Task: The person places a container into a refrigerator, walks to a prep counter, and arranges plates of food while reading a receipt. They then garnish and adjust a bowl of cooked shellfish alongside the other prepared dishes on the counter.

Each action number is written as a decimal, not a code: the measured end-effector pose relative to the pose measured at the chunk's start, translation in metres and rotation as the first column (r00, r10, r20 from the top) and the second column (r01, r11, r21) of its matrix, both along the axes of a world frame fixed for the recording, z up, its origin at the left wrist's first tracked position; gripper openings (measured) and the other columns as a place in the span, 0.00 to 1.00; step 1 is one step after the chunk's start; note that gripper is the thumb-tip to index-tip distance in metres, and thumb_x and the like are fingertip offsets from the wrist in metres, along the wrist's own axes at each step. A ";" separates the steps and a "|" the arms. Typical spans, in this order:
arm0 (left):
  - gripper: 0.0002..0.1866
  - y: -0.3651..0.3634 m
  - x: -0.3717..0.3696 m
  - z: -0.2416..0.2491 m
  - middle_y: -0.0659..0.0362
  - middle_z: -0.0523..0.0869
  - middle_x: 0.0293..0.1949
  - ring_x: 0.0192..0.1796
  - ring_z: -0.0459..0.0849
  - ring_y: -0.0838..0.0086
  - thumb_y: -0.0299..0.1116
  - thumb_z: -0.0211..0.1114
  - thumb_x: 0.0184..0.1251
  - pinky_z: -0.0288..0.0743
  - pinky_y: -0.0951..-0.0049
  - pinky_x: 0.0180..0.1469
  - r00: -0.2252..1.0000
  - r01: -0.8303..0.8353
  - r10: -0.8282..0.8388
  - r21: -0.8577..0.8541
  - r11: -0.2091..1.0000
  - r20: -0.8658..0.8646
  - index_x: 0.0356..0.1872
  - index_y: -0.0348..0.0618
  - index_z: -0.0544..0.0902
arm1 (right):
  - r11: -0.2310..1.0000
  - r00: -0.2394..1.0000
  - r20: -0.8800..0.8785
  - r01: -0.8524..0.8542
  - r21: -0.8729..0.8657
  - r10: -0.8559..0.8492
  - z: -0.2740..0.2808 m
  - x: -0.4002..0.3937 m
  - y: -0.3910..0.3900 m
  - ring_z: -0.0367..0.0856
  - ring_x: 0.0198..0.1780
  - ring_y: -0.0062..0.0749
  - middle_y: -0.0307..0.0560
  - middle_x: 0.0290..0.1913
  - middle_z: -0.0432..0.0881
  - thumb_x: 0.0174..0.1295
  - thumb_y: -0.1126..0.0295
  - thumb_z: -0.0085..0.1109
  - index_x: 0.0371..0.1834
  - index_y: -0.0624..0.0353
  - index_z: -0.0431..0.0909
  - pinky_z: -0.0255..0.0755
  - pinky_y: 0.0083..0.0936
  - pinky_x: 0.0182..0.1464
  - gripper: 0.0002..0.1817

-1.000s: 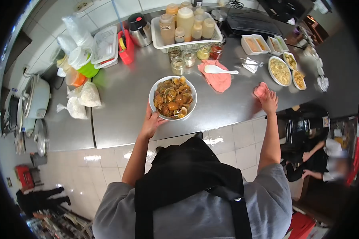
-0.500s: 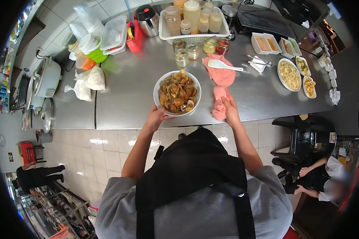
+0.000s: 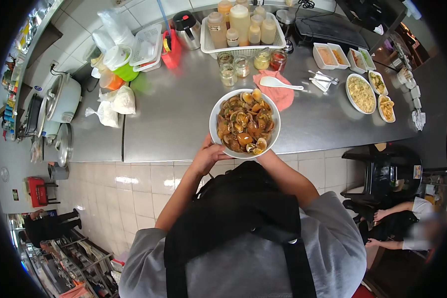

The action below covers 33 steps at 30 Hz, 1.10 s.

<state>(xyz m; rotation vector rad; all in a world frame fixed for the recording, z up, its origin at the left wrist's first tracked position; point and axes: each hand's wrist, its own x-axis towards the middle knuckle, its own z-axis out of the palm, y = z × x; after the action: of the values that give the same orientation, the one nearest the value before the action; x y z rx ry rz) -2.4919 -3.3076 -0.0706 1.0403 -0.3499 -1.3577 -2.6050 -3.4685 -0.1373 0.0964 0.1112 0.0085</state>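
Note:
A white bowl heaped with brown-sauced clams is held up close to my body, over the front edge of the steel counter. My left hand grips its lower left rim, thumb along the side. Behind the bowl's lower right my right hand is hidden; only the wrist and forearm show. A pink cloth lies on the counter beyond the bowl, partly covered by it, with a white rice paddle resting on top.
Several small seasoning jars stand ahead, before a white basket of sauce bottles. Dishes of food, including an oval plate of noodle-like food, sit at right. Plastic bags lie at left. A seated person is at lower right.
The bowl has risen toward me and shifted right, with my left hand on it. My right hand has moved left behind the bowl, and the bunched cloth it held is out of sight.

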 end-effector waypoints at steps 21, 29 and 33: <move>0.30 -0.032 -0.006 -0.074 0.50 0.74 0.56 0.51 0.82 0.60 0.21 0.53 0.60 0.82 0.55 0.51 0.975 -0.222 0.220 0.055 0.973 0.036 0.65 0.46 0.58 | -0.441 0.705 -0.197 -0.610 -0.658 -0.681 0.070 -0.156 -0.182 0.83 0.44 0.41 0.56 0.46 0.84 0.60 0.64 0.57 0.55 0.64 0.77 0.74 0.30 0.48 0.22; 0.30 -0.064 -0.042 -0.064 0.48 0.80 0.49 0.46 0.84 0.64 0.27 0.60 0.67 0.83 0.63 0.50 0.879 -0.455 0.408 0.179 0.872 0.248 0.67 0.40 0.59 | -0.496 0.550 0.074 -0.677 -0.543 -0.832 0.102 -0.253 -0.406 0.85 0.41 0.38 0.53 0.38 0.86 0.59 0.66 0.57 0.40 0.60 0.84 0.75 0.29 0.44 0.12; 0.32 -0.071 -0.061 -0.063 0.47 0.83 0.42 0.39 0.85 0.66 0.30 0.61 0.68 0.84 0.67 0.45 0.774 -0.595 0.479 0.217 0.774 0.415 0.68 0.34 0.57 | -0.216 0.139 0.223 -0.902 -0.373 -0.965 0.087 -0.301 -0.554 0.82 0.43 0.54 0.61 0.36 0.83 0.57 0.64 0.54 0.38 0.56 0.85 0.75 0.41 0.46 0.13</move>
<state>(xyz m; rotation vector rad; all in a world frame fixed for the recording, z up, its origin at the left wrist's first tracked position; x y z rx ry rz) -2.5527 -3.3789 -0.1333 1.5327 -0.0403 -0.7090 -2.9056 -4.0222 -0.0500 -2.1906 1.8498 -0.8417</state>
